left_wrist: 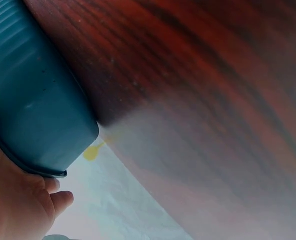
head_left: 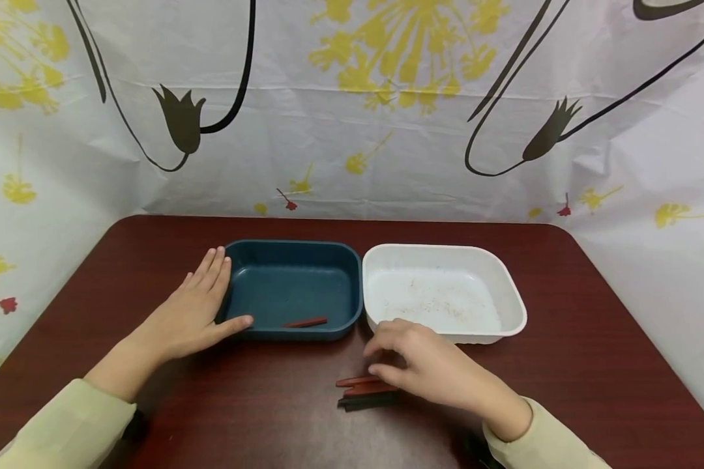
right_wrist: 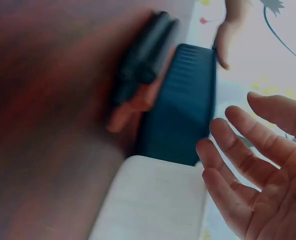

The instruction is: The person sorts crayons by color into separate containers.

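Observation:
My left hand (head_left: 195, 314) rests against the left end of a dark teal tray (head_left: 296, 334), fingers straight along its side and thumb over the front rim. One short reddish-brown stick (head_left: 306, 322) lies inside that tray near its front wall. My right hand (head_left: 419, 361) hovers over a small pile on the table, its fingers loosely bent. The pile has reddish-brown sticks (head_left: 358, 389) and black sticks (head_left: 366, 401) lying side by side, their right ends hidden by the hand. In the right wrist view, nothing shows between the right hand's (right_wrist: 267, 170) spread fingers and thumb.
A white tray (head_left: 446, 337) stands right beside the teal one, with brownish specks on its floor. Both stand on a dark red-brown wooden table (head_left: 258, 417). A white sheet (head_left: 305, 150) with printed flowers hangs behind the table and along its sides.

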A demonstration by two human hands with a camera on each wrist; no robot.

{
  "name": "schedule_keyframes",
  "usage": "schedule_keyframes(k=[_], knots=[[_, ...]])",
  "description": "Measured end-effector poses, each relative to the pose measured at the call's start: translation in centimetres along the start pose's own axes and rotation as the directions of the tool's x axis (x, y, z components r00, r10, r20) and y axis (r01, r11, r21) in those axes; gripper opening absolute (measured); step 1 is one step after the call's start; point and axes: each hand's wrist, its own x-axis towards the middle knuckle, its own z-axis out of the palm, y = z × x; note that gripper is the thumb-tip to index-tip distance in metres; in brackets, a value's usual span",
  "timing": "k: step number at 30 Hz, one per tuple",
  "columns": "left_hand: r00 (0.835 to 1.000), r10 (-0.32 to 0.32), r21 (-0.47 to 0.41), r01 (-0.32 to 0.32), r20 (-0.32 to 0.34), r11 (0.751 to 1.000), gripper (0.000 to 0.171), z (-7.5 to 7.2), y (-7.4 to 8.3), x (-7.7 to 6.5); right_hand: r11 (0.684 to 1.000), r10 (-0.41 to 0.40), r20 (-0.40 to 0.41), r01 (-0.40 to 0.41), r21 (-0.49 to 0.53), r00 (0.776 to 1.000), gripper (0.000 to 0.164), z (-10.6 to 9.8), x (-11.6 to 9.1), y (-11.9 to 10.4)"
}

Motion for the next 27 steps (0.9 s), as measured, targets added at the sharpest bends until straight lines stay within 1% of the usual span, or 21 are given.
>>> schedule_keyframes(k=[3,8,12,15,18,23,27], knots=[[1.000,-0.007,-0.005,0.007,0.007,1.000,0.108,0.0,0.0,0.0,1.000,0.025,0.060,-0.025,0.007,0.998,0.007,0.4,0.0,0.1],[0.999,-0.030,-0.014,0.030,0.023,0.999,0.109,0.1,0.0,0.1,1.000,0.031,0.117,-0.031,-0.001,0.993,0.006,0.9,0.0,0.1],[1.000,-0.020,-0.008,0.021,0.020,1.000,0.109,0.0,0.0,0.1,0.999,0.046,0.178,-0.044,-0.015,0.983,0.006,1.3,0.1,0.2],[1.000,-0.018,-0.006,0.019,0.018,1.000,0.109,-0.1,0.0,0.0,0.999,0.036,0.219,-0.029,-0.037,0.975,0.005,1.5,0.3,0.4],[0.999,-0.026,-0.010,0.026,0.020,1.000,0.108,-0.1,0.0,0.0,0.998,0.028,0.237,-0.014,-0.059,0.971,0.005,1.5,0.5,0.6],[0.999,-0.027,-0.012,0.027,0.019,1.000,0.108,-0.1,0.0,0.1,0.997,0.056,0.253,-0.041,-0.063,0.966,0.008,1.7,0.8,0.9],[0.999,-0.027,-0.011,0.027,0.021,1.000,0.108,0.0,0.0,0.2,0.998,0.060,0.260,-0.048,-0.050,0.964,0.009,1.8,0.8,1.0]])
